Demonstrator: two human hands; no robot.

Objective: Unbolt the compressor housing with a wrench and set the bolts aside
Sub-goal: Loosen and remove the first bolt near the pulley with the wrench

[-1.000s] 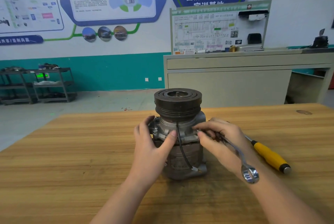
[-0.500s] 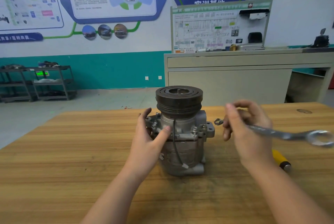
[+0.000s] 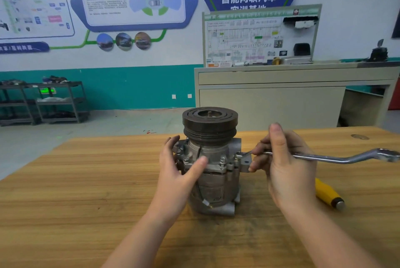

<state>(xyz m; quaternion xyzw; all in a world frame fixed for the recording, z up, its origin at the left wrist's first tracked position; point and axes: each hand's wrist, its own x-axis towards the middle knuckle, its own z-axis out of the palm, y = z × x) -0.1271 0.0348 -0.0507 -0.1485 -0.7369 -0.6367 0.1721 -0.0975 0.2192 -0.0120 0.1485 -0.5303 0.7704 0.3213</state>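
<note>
Nearest to me is my left hand [image 3: 179,172]; it holds the compressor [image 3: 211,159] from its left side, the thumb pressed on the front of the housing and the other fingers curved around the far left edge, so it grasps the body and keeps it from turning. The compressor stands upright at the middle of the desk [image 3: 75,192], the dark pulley on top. My right hand [image 3: 283,164] is just right of it; its fingers pinch the wrench [image 3: 324,157] close to the near end. The long axis of the wrench goes almost level from left to right; its small end sits at a bolt [image 3: 238,155] on the right flange, and the ring end points far to the right, free in the air. So the bolt lies left of my right fingers, touching distance; I judge the right hand must swing the handle around it. A yellow-handled tool [image 3: 328,194] lies on the desk at the right, behind my wrist.
</note>
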